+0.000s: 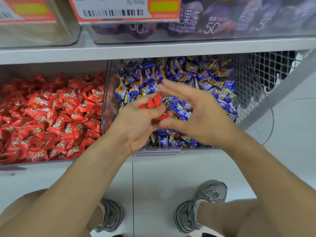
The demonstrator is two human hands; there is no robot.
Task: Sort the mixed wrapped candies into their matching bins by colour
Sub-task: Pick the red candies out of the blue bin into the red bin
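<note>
Fingers of left hand (140,124) grip several red candies (154,103); right hand (201,115) spread, holding nothing.

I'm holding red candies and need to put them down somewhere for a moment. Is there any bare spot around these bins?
Both bins are heaped: red candies on the left, blue candies on the right under both hands. The bare patches are the shelf ledge in front of the bins and the strip right of the mesh panel.

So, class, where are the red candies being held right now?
In the left hand, the red candies are above the blue bin, right of the red bin.
</note>
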